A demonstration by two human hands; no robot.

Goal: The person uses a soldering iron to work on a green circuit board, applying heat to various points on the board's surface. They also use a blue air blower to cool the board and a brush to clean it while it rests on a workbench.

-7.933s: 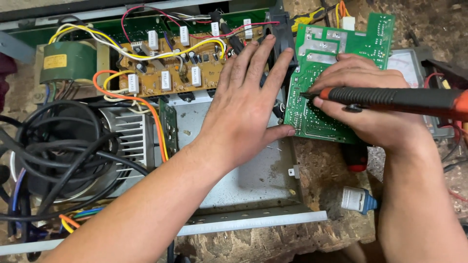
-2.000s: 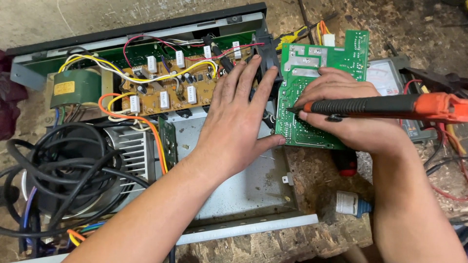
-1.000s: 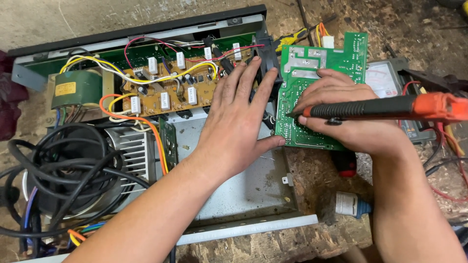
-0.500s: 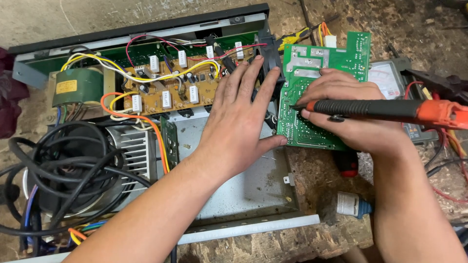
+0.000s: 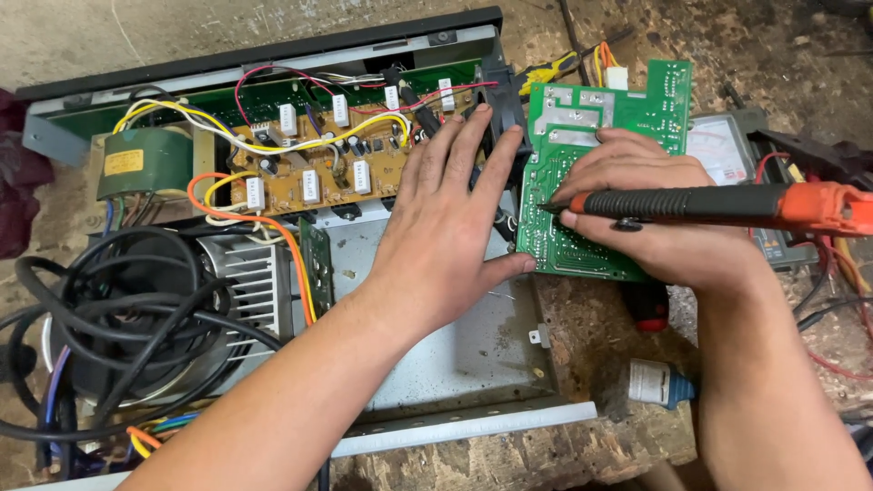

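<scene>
My right hand [image 5: 650,218] grips a soldering iron [image 5: 727,202] with a black shaft and orange handle. Its tip touches the left side of a green circuit board [image 5: 591,127] that lies solder side up. My left hand [image 5: 450,227] lies flat with spread fingers against the board's left edge, the thumb at its lower corner. The hand rests over the open metal chassis [image 5: 455,364] of an electronic device.
Inside the chassis are a brown circuit board [image 5: 309,168] with white parts and coloured wires, a green transformer [image 5: 136,164], a finned heat sink [image 5: 250,282] and a coil of black cables [image 5: 118,318]. A small white bottle [image 5: 659,382] and a meter [image 5: 727,150] lie on the rough wooden bench.
The view has shifted slightly. Both hands stay on the green board, and the iron's tip has kept near the same spot on its left side.
</scene>
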